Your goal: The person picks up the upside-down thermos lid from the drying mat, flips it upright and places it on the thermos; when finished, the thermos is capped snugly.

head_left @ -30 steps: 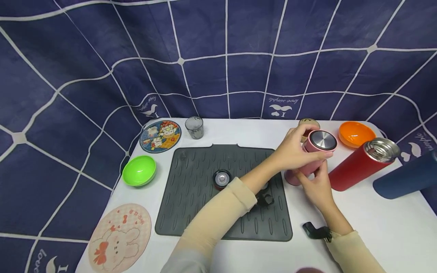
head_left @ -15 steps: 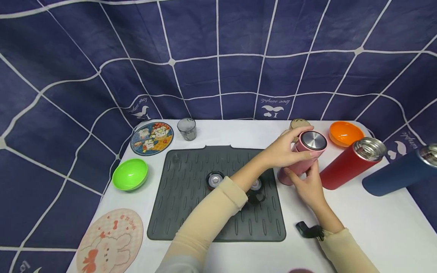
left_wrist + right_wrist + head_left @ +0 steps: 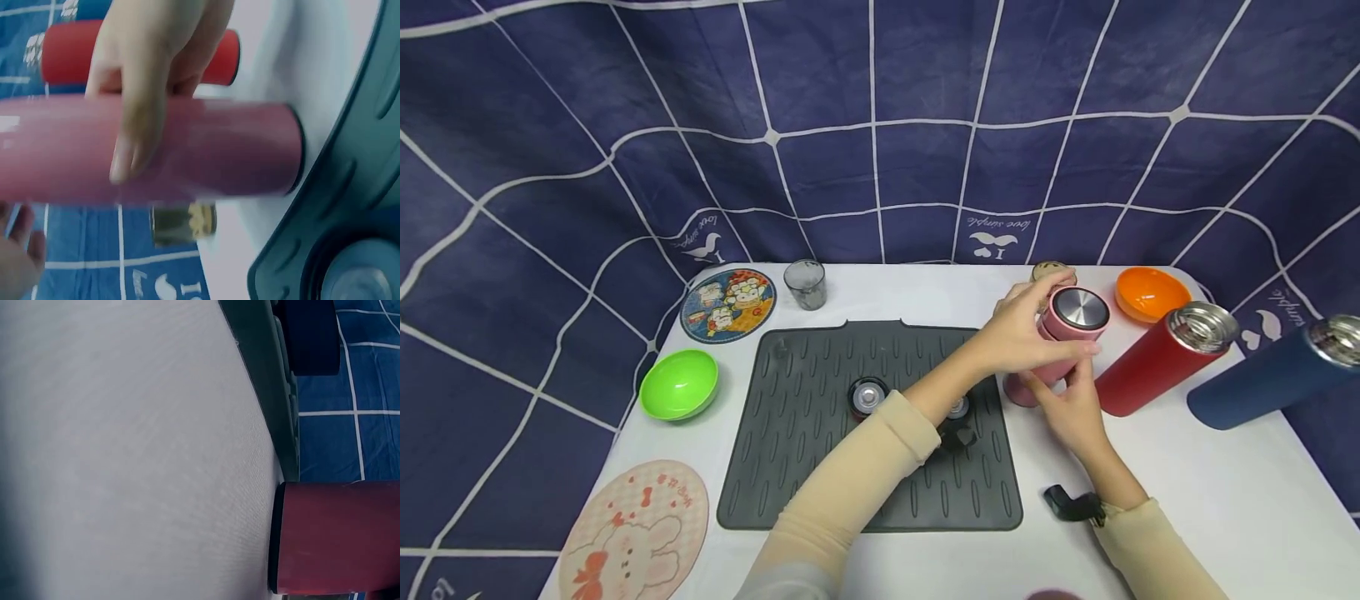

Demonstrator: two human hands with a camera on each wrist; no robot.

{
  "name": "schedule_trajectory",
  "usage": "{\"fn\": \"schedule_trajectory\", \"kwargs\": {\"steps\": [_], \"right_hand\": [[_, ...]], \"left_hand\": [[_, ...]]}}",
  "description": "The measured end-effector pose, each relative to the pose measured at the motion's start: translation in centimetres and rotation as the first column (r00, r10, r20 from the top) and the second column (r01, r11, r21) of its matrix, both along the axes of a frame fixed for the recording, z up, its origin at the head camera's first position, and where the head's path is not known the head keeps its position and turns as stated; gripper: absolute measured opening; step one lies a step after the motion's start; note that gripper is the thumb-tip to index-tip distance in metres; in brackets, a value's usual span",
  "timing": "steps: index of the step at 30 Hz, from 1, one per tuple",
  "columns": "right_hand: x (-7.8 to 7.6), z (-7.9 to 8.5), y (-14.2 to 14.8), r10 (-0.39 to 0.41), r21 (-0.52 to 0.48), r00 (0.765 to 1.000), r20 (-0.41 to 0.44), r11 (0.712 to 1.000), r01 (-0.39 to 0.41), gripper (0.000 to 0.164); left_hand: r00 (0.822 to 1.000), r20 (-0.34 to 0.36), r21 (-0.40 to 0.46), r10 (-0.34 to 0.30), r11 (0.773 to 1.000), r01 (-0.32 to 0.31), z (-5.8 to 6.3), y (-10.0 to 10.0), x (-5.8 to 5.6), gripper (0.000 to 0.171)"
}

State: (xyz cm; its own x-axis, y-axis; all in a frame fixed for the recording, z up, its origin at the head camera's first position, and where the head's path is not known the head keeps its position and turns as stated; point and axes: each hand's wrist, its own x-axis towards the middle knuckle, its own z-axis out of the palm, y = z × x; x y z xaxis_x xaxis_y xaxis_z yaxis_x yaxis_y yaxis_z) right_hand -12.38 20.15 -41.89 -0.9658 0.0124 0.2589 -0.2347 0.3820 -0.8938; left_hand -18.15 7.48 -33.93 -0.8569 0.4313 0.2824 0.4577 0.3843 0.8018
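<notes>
A pink thermos bottle (image 3: 1054, 367) with a silver-topped lid (image 3: 1080, 308) stands on the white table, right of the grey mat. The left hand (image 3: 1026, 329) grips it near the top, thumb in front of the lid's lower edge. Lower down, the right hand (image 3: 1072, 408) holds the body. Seen from the left wrist, the right hand (image 3: 153, 69) has its thumb across the pink bottle (image 3: 231, 150), while fingertips of the left hand (image 3: 22, 256) show at the lower left. Only the bottle's lower part (image 3: 340, 540) appears in the right wrist view.
A red bottle (image 3: 1157, 367) and a blue bottle (image 3: 1262, 379), both without lids, stand to the right. Black lids (image 3: 868, 397) lie on the mat (image 3: 797, 467). An orange bowl (image 3: 1150, 293), a jar (image 3: 1049, 269), a glass (image 3: 806, 283) and a green bowl (image 3: 680, 383) stand around.
The head view has turned slightly right, so everything appears shifted left. Both hands keep their hold on the pink bottle; little else differs.
</notes>
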Motion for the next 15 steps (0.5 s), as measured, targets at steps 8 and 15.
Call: {"fn": "schedule_trajectory", "kwargs": {"steps": [8, 15], "right_hand": [[0.0, 0.1, -0.2, 0.018, -0.01, 1.0, -0.011, 1.0, -0.018, 0.072], [0.5, 0.5, -0.2, -0.046, 0.034, 0.999, 0.028, 0.998, 0.045, 0.071]], "left_hand": [[0.999, -0.048, 0.045, 0.025, 0.999, -0.023, 0.1, -0.1, 0.0, 0.071], [0.999, -0.006, -0.071, -0.047, 0.996, 0.047, 0.6, -0.1, -0.2, 0.083]]}}
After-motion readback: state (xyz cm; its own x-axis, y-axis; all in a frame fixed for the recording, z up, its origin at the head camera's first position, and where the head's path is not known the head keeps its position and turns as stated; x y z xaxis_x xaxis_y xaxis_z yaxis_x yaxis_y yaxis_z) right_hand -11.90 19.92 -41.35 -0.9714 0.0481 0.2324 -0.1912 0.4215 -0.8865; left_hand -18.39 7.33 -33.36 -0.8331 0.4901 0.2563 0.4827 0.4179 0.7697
